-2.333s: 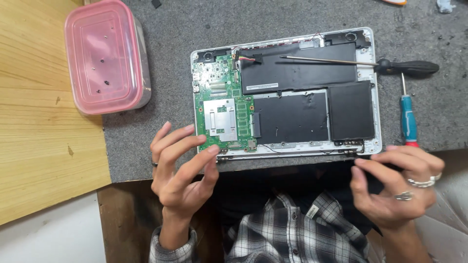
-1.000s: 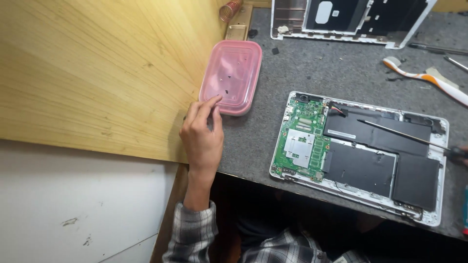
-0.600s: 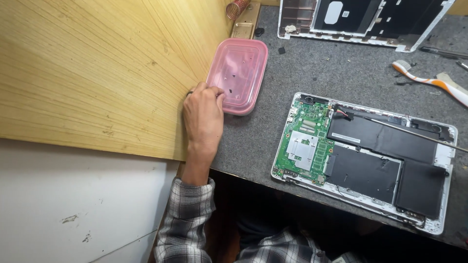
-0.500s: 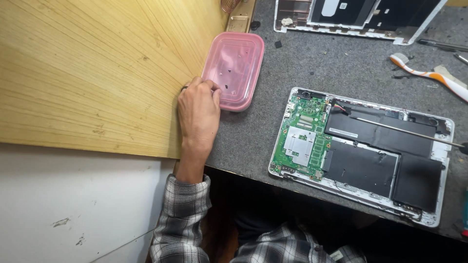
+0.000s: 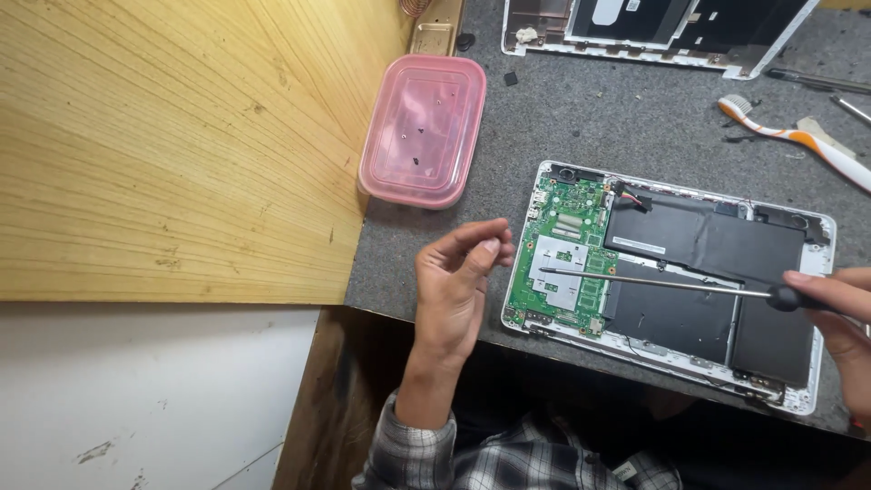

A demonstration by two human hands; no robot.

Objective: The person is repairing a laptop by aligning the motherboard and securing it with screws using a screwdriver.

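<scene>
Our right hand (image 5: 839, 313) grips a screwdriver (image 5: 667, 284) over the laptop (image 5: 671, 281); our left hand (image 5: 458, 281) pinches its fingertips together (contents too small to tell).

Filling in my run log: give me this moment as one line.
left hand: fingertips pinched, above mat beside laptop | right hand: holds screwdriver, tip over green board | pink box: a few screws inside

Between the pink box (image 5: 422, 130) and the opened laptop (image 5: 671, 281) lies a bare strip of grey counter (image 5: 508, 145) wide enough for a hand, and the left hand (image 5: 458, 286) hovers at its near end. The long screwdriver (image 5: 671, 285) bars the way across the laptop's middle. Farther back, a toothbrush (image 5: 798, 141) and a second laptop shell (image 5: 653, 27) crowd the counter.
</scene>
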